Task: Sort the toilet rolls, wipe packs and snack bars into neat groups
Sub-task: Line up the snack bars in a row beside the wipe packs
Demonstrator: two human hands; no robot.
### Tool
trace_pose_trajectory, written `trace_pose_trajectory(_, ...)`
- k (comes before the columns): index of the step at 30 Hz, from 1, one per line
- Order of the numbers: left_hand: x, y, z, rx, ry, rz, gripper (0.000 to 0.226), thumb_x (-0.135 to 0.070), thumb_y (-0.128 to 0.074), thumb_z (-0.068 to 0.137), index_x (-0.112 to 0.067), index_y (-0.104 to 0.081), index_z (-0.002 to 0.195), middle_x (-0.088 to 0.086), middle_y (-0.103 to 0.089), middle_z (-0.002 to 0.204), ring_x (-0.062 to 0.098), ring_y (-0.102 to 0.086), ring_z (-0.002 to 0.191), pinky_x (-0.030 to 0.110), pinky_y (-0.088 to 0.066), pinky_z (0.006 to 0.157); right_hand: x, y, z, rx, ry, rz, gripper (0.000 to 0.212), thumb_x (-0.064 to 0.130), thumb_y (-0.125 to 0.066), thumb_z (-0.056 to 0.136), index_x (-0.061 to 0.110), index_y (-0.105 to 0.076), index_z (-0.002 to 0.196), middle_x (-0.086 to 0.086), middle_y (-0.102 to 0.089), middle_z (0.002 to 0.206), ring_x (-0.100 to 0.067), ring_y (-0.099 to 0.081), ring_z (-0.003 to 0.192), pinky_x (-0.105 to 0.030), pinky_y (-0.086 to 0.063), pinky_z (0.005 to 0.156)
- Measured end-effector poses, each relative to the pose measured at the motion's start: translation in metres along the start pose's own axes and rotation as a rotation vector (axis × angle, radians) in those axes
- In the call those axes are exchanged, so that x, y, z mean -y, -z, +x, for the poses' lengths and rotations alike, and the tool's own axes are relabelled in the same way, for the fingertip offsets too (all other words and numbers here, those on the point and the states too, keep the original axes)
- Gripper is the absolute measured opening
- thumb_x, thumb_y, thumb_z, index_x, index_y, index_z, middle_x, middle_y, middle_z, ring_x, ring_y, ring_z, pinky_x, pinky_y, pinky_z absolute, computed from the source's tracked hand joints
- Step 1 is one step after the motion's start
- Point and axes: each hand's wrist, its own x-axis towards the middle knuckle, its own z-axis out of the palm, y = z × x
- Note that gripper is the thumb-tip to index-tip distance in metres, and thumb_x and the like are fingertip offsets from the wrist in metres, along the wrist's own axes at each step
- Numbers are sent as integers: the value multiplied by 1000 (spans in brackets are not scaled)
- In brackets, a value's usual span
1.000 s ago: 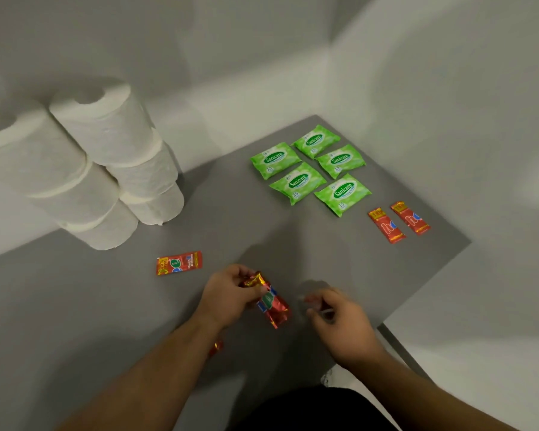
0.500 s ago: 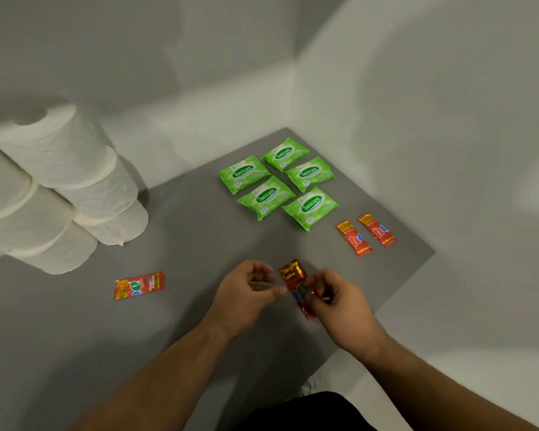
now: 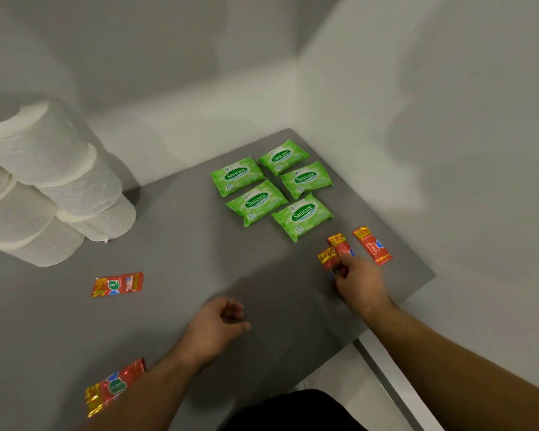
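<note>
Several green wipe packs [image 3: 271, 189] lie grouped at the far right of the grey table [image 3: 184, 244]. White toilet rolls [image 3: 50, 188] are stacked at the left. Two red snack bars [image 3: 372, 245] [image 3: 339, 244] lie side by side near the right edge. My right hand [image 3: 358, 283] is shut on a third red snack bar [image 3: 326, 258], low over the table just left of them. My left hand [image 3: 218, 321] hovers empty over the middle, fingers loosely curled. One snack bar [image 3: 117, 284] lies at the left, another [image 3: 112, 387] by my left forearm.
The table sits in a corner between grey walls [image 3: 417, 119]. Its right edge [image 3: 417, 290] and near right corner drop off to a white floor with a metal strip [image 3: 392, 384].
My left hand passed the snack bar to my right hand. The right hand carried it rightward to the two bars near the edge; the left hand drew back empty.
</note>
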Motion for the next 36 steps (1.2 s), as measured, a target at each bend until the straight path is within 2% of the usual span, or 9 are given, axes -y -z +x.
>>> trace_pose_trajectory(3,3,-3,-2,-38,5,30,25,3,-83,81,-4,-70,100,8,-73,94,14,-64,79,9,-49,69,-12,-7,0,-20,126,-75,24,16,-65,95,25,-74,116,3,-62,121,-19,-57,113,-26,-45,86)
trace_pose_trajectory(5,3,-5,-4,-56,5,47,24,1,-83,81,-5,-71,100,4,-72,91,13,-63,78,5,-47,65,-17,-10,0,-59,192,-136,25,20,-69,93,25,-76,116,0,-59,121,-21,-54,115,-30,-47,89)
trace_pose_trajectory(8,1,-7,-7,-69,1,62,24,0,-83,82,-7,-70,100,8,-73,98,15,-64,83,6,-47,70,-22,-12,2,-126,249,-201,24,22,-75,88,26,-78,111,-4,-59,117,-25,-53,113,-37,-50,90)
trace_pose_trajectory(12,3,-8,-10,-74,-17,80,24,1,-82,82,-9,-68,100,9,-72,100,17,-64,87,6,-46,74,-23,-12,2,-67,240,-202,28,25,-71,91,31,-75,118,-1,-57,124,-24,-50,120,-39,-50,94)
trace_pose_trajectory(20,24,31,-26,-86,-62,77,26,-13,-82,86,-24,-67,104,-6,-71,97,8,-67,89,5,-48,71,3,-12,-15,-112,261,-167,17,13,-72,89,17,-80,104,-5,-65,113,-26,-59,103,-37,-49,86)
trace_pose_trajectory(25,47,108,-26,-274,-59,99,21,-15,-76,90,-27,-68,105,-5,-73,97,17,-73,92,26,-59,82,52,-43,-45,4,316,-88,16,10,-73,88,16,-79,102,-4,-64,108,-23,-61,96,-38,-51,82)
trace_pose_trajectory(29,65,182,-8,-380,-36,321,32,-18,-69,91,-27,-67,121,-1,-67,116,22,-69,100,39,-61,90,88,-72,-75,109,344,-42,16,16,-73,89,26,-76,101,4,-59,105,-16,-61,88,-28,-44,77)
trace_pose_trajectory(34,73,228,28,-334,-41,581,51,-12,-65,94,-22,-56,144,3,-57,146,26,-56,133,40,-47,113,123,-98,-105,110,400,4,14,16,-76,86,29,-75,93,7,-59,98,-17,-62,89,-27,-42,78)
trace_pose_trajectory(36,76,233,37,-278,-36,675,54,-17,-63,97,-25,-51,149,1,-54,151,27,-52,137,45,-46,115,132,-101,-114,88,412,16,14,15,-77,85,27,-75,93,6,-60,98,-16,-61,88,-26,-42,77)
